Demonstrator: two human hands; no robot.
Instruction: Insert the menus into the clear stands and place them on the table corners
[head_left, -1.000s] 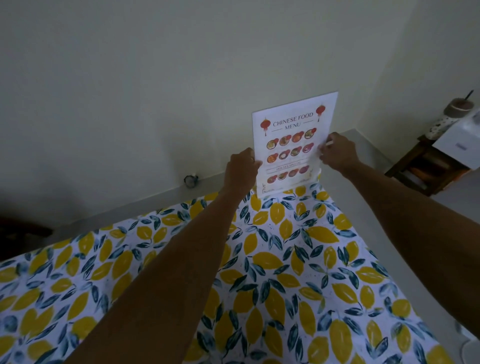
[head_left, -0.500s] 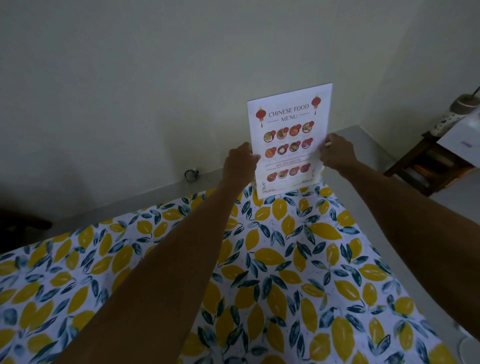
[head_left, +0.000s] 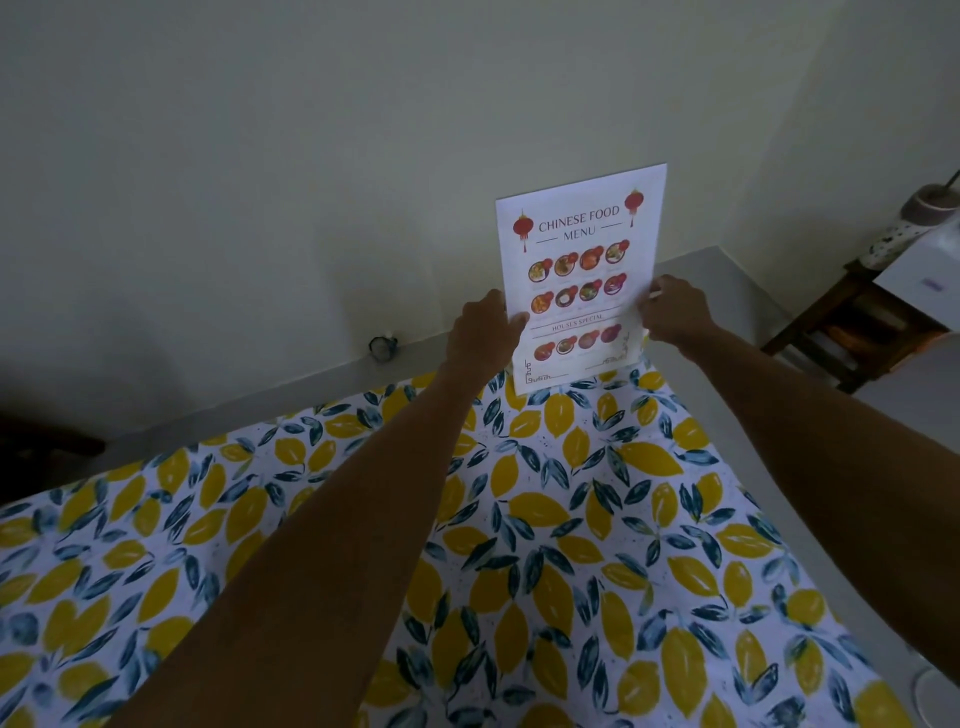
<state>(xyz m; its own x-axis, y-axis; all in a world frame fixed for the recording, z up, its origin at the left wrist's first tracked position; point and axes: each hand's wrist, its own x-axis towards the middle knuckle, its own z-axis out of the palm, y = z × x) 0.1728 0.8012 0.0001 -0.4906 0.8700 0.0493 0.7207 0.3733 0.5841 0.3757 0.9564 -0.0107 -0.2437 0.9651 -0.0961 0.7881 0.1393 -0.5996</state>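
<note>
A white "Chinese Food Menu" sheet (head_left: 579, 270) stands upright in a clear stand at the far right corner of the table (head_left: 571, 519), which wears a lemon-and-leaf cloth. The stand itself is hard to make out; only its lower edge shows under the sheet. My left hand (head_left: 483, 332) grips the menu's left edge near the bottom. My right hand (head_left: 675, 312) pinches its right edge at about the same height. Both arms reach far across the table.
A pale wall rises right behind the table corner, with a small dark fitting (head_left: 383, 347) low on it. A wooden stool (head_left: 852, 332) with a white box and a cup stands to the right. A round white object (head_left: 937, 701) peeks in at bottom right.
The view has shifted slightly, so the menu sits a little higher and more leftward in frame. Both hands keep the same hold on its edges.
</note>
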